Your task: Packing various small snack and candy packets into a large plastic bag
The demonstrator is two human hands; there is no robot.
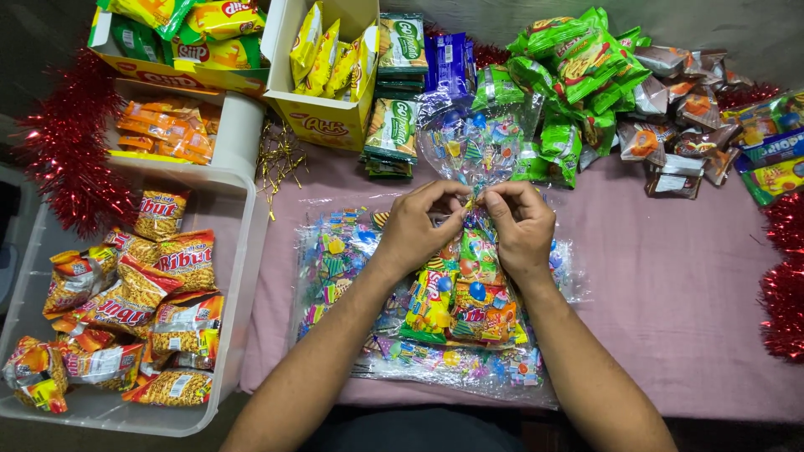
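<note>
Both forearms reach up from the near edge, converging. The left hand [416, 228] and right hand [519, 226] meet, fingers pinching the neck of a snack-filled bag [469, 289] lying on the pink surface [670, 285]. Beyond lie green packets [578, 67].

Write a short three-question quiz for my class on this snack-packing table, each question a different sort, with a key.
1. True or false: both hands pinch the neck of the clear printed bag.
2. Multiple choice: where is the white tub of orange packets? A) beside the left hand B) beside the right hand C) behind the green packets
3. Fill in: the table's side edges are trimmed with red ______.

Key: 1 true; 2 A; 3 tinsel.
</note>
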